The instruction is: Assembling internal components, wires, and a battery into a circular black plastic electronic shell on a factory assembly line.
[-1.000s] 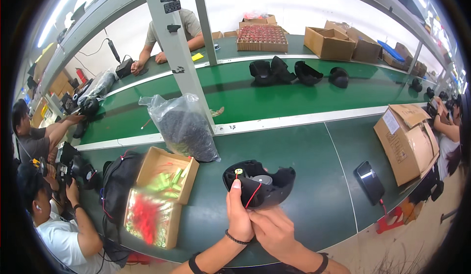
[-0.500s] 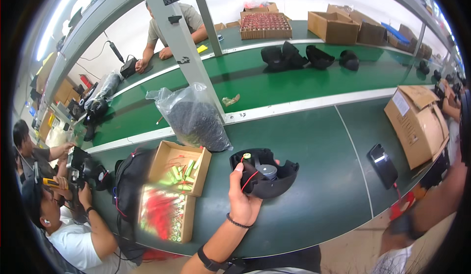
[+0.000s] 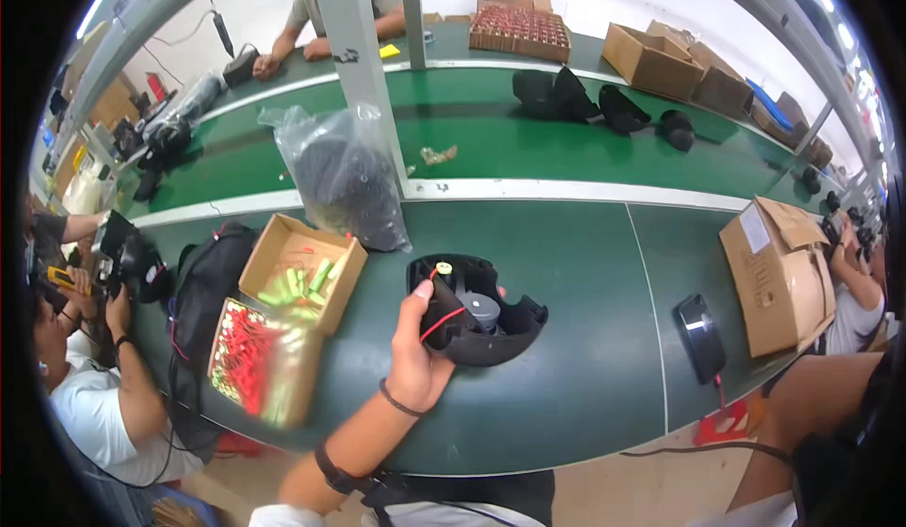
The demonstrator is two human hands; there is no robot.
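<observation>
My left hand (image 3: pixel 418 357) is closed round a rounded black plastic shell (image 3: pixel 495 346), held above the green table. Its thumb lies along the near left side, and a fingertip shows behind the shell. Inside sit a grey round part (image 3: pixel 480 310) and a small cylindrical battery cell (image 3: pixel 443 268) at the rim. A red wire (image 3: pixel 444 321) runs across the shell near the thumb. A bare limb with dark material beside it shows at the lower right; I cannot make out a right hand of mine there.
Left of the shell stand a cardboard box of green cells (image 3: pixel 351 267) and a box of red-wired cells (image 3: pixel 247 362). Behind them is a plastic bag of black parts (image 3: pixel 344 173). A black phone (image 3: pixel 699 338) and a carton (image 3: pixel 769 282) stand right. Co-workers sit at both sides.
My view has shifted, so the table's contents sit differently in it. My left hand keeps its hold on the black shell. The limb at the lower right has changed position.
</observation>
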